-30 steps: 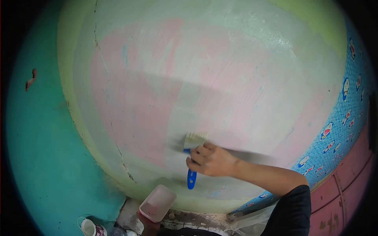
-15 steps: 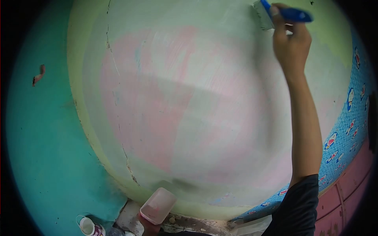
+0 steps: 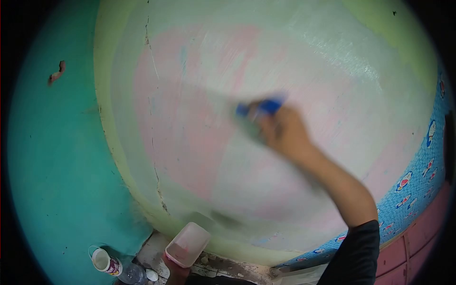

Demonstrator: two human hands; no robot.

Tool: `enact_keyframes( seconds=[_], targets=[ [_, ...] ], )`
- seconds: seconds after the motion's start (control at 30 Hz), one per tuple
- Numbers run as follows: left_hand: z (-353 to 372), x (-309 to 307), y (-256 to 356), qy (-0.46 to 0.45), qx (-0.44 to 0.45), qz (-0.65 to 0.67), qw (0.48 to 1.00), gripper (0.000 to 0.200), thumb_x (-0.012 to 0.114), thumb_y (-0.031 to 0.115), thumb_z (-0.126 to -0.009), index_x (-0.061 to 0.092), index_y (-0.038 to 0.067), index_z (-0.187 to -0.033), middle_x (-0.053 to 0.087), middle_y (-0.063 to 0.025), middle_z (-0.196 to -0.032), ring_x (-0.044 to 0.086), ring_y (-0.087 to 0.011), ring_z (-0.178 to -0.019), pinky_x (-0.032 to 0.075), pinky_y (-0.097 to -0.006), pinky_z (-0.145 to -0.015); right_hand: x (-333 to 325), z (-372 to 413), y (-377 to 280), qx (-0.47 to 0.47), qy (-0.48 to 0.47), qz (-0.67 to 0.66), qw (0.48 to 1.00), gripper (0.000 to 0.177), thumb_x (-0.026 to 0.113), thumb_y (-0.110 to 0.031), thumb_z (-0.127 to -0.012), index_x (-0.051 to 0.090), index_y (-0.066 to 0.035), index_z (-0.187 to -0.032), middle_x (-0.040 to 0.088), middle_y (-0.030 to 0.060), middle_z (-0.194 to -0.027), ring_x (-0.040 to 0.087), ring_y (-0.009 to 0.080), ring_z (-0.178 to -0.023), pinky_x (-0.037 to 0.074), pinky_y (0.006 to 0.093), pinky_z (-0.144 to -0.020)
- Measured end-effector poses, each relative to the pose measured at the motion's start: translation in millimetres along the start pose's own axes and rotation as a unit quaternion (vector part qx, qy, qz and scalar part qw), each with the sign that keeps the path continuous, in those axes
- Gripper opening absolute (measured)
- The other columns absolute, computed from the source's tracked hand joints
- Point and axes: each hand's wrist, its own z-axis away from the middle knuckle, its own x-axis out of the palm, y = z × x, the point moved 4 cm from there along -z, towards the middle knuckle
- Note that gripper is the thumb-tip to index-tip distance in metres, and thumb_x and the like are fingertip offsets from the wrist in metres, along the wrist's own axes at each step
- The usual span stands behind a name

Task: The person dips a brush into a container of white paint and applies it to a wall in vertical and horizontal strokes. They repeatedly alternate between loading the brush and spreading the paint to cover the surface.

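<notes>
My right hand (image 3: 284, 130), blurred by motion, is closed around a paintbrush with a blue handle (image 3: 271, 105). It is over the middle of a wall (image 3: 190, 161) coated in patchy white and pale pink, with green showing at the edges. The bristles are smeared and mostly hidden behind the fingers. At the bottom, my left hand (image 3: 175, 269) grips a rectangular plastic tub (image 3: 194, 237), tilted so its whitish inside and a pink patch show. A glossy wet streak (image 3: 349, 59) lies on the upper right of the wall.
A teal wall (image 3: 61, 156) meets the painted one at the left corner. On the floor stand a white bucket (image 3: 101, 260) with a wire handle and a clear plastic bottle (image 3: 133, 274). Blue cartoon-patterned covering (image 3: 403, 190) and a pink panelled surface (image 3: 408, 251) line the right side.
My right hand has swept the paintbrush from the upper right down and left to the middle of the wall. The wet streak at upper right is now uncovered. The tub stays in my left hand.
</notes>
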Motion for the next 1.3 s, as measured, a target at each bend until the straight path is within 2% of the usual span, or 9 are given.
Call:
enact_keyframes(
  seconds=[0.1,0.23,0.3,0.43,0.67,0.8,1.0,1.13,1.3],
  targets=[
    [4.8,-5.4,1.9,0.011,-0.002,0.007,1.000,0.071,0.035,0.064,-0.097,0.057,0.014,-0.144,0.060,-0.0083,-0.141,0.059,-0.0349,-0.128,0.055,-0.0584,-0.100,-100.4,-60.1,2.6,-0.023,0.279,-0.040,0.959,0.021,0.068,-0.017,-0.100,0.072,0.000,-0.112,0.075,0.0140,-0.085,0.069,0.0189,-0.064,0.055,0.0325,-0.062],
    [9.5,-1.2,6.3,0.020,0.007,0.017,1.000,0.072,0.035,0.064,-0.097,0.055,0.014,-0.145,0.059,-0.0095,-0.142,0.058,-0.0361,-0.130,0.055,-0.0594,-0.099,-153.7,-73.3,-6.7,-0.071,0.463,0.110,0.876,0.027,0.065,-0.025,-0.104,0.075,-0.003,-0.117,0.076,0.0074,-0.100,0.068,0.0136,-0.090,0.053,0.0296,-0.081],
    [7.9,-8.5,10.3,0.011,0.008,0.019,1.000,0.073,0.034,0.064,-0.097,0.054,0.014,-0.146,0.060,-0.0099,-0.142,0.059,-0.0374,-0.129,0.057,-0.0605,-0.096,-127.0,-63.2,-11.4,-0.109,0.429,0.191,0.876,0.014,0.069,-0.017,-0.098,0.072,-0.004,-0.102,0.075,0.0118,-0.087,0.073,0.0254,-0.073,0.055,0.0324,-0.064],
    [3.8,2.0,34.9,0.014,0.004,-0.019,1.000,0.073,0.034,0.065,-0.096,0.053,0.015,-0.146,0.060,-0.0101,-0.140,0.062,-0.0389,-0.124,0.060,-0.0620,-0.086,9.4,3.8,-30.7,-0.210,0.128,0.350,0.904,0.025,0.069,-0.019,-0.080,0.068,-0.017,-0.105,0.064,0.0075,-0.102,0.059,0.0273,-0.082,0.050,0.0422,-0.068],
    [-12.1,-9.0,82.4,0.039,-0.011,-0.006,0.999,0.071,0.037,0.063,-0.093,0.057,0.015,-0.142,0.063,-0.0102,-0.135,0.064,-0.0392,-0.120,0.060,-0.0640,-0.083,166.8,114.6,-67.7,-0.230,-0.101,0.109,0.962,0.022,0.067,-0.018,-0.082,0.067,-0.012,-0.103,0.066,0.0063,-0.106,0.063,0.0272,-0.095,0.057,0.0426,-0.085],
    [-17.4,-7.0,109.4,0.023,-0.035,-0.025,0.999,0.067,0.039,0.060,-0.094,0.060,0.015,-0.139,0.064,-0.0083,-0.135,0.063,-0.0362,-0.122,0.058,-0.0590,-0.093,77.8,35.5,-45.5,-0.037,0.046,0.005,0.998,0.030,0.069,-0.006,-0.078,0.069,-0.006,-0.107,0.072,0.0144,-0.108,0.068,0.0378,-0.102,0.057,0.0447,-0.084],
    [-49.0,-3.8,139.5,0.039,-0.040,-0.031,0.998,0.067,0.039,0.060,-0.095,0.060,0.014,-0.139,0.063,-0.0075,-0.136,0.063,-0.0342,-0.124,0.055,-0.0553,-0.101,-28.1,-37.5,-48.8,-0.111,0.391,0.216,0.888,0.022,0.061,0.009,-0.086,0.071,-0.002,-0.102,0.073,0.0132,-0.098,0.068,0.0303,-0.080,0.054,0.0328,-0.073],
    [-73.9,-21.4,153.4,0.014,-0.054,-0.033,0.998,0.069,0.039,0.062,-0.096,0.058,0.014,-0.141,0.063,-0.0090,-0.138,0.063,-0.0367,-0.123,0.057,-0.0585,-0.091,32.2,-2.3,-53.5,-0.088,0.279,0.365,0.884,0.023,0.074,-0.007,-0.079,0.074,-0.008,-0.102,0.074,0.0107,-0.098,0.069,0.0293,-0.082,0.056,0.0372,-0.070],
    [-95.1,-37.0,168.5,0.014,-0.112,-0.001,0.994,0.070,0.038,0.065,-0.095,0.056,0.016,-0.143,0.062,-0.0103,-0.138,0.065,-0.0405,-0.119,0.059,-0.0644,-0.079,172.5,86.0,-93.7,-0.125,0.049,0.246,0.960,0.029,0.072,-0.012,-0.073,0.071,-0.008,-0.102,0.071,0.0134,-0.108,0.068,0.0282,-0.091,0.058,0.0384,-0.075]
  ],
)
